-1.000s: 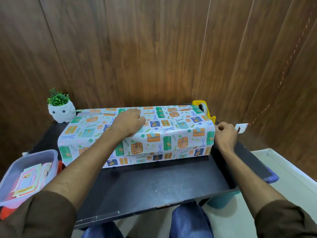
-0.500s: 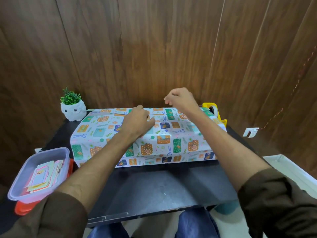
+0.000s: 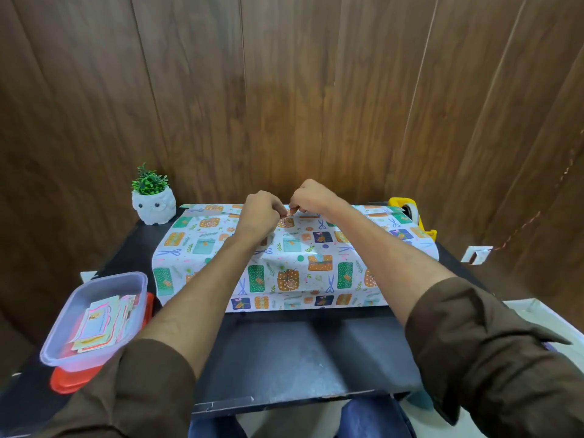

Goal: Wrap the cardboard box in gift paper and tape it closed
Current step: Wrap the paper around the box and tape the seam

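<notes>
- A second ago your right hand (image 3: 311, 197) was down at the right end of the box, by the counter's edge. Half a second ago it was lifted above the box's far edge with its fingers bunched. Now it is down on top of the gift paper (image 3: 300, 257), at the far edge, just above the middle of the frame.
- Your left hand (image 3: 260, 216) lay flat on the paper in both earlier frames. Now its fingers are curled under and their tips meet those of the right hand.
- The two hands are together, fingertip to fingertip, knuckles up. Both forearms reach forward over the counter (image 3: 284, 352) and the box.
- Each hand's fingers are bunched as in a pinch, right down at the paper. You cannot tell from here what they pinch, if anything; it is too small to see.
- The box itself is hidden under the gift paper, which covers its top and front and reaches the counter along the near side. It lies across the far half of the counter, close to the wooden wall, in the middle of the frame, where it was before.
- The yellow tape dispenser (image 3: 410, 213) stands just behind the box's right end, at the right of the frame.
- The owl plant pot (image 3: 154, 203) stands by the box's far left corner.
- The clear tub (image 3: 63, 336) of cards sits on a red lid (image 3: 68, 382) at the lower left.
</notes>
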